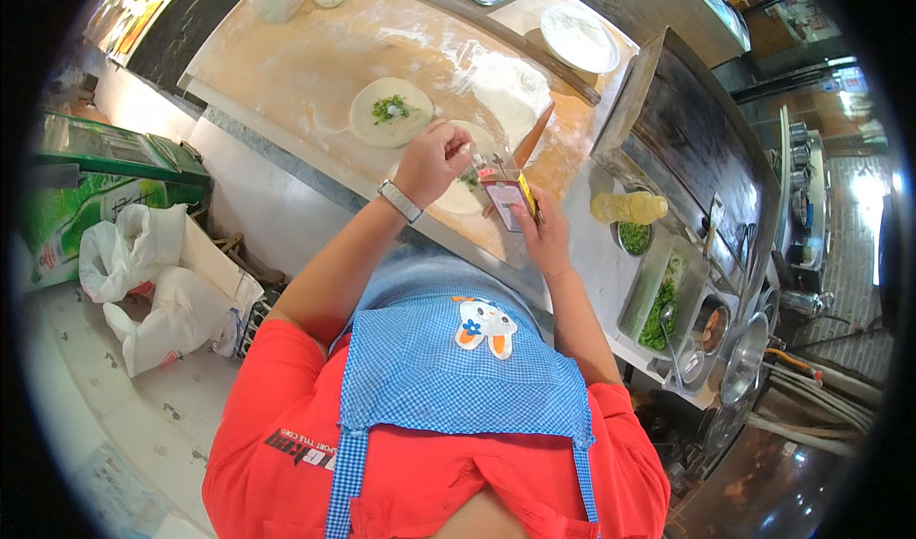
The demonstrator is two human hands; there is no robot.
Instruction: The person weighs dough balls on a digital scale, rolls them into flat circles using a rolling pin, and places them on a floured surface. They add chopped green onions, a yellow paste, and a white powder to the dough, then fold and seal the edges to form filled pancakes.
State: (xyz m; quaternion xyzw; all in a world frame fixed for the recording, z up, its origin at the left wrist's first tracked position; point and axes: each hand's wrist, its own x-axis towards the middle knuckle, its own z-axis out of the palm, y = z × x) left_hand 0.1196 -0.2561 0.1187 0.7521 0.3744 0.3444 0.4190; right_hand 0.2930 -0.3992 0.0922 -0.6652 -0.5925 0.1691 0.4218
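In my right hand (549, 228) is a small printed carton (509, 199), its top open and clear plastic film sticking up. My left hand (438, 158), with a watch on the wrist, has its fingertips pinched together beside the carton's mouth. Something whitish shows at those fingertips; I cannot tell what it is. Beneath both hands lies a flat dough round (456, 197), partly hidden, with chopped greens on it. Left of it, another dough round (365, 120) bears chopped greens (390, 108) topped by a little white substance. A tapered wooden stick (534, 138) passes behind the carton.
Flour (501, 85) covers part of the wooden board (279, 74). Behind lie a long wooden rolling pin (526, 42) and a white bowl (580, 38). At right are a griddle (705, 124), an oil bottle (628, 208) and a greens container (687, 260). White bags (168, 310) sit at lower left.
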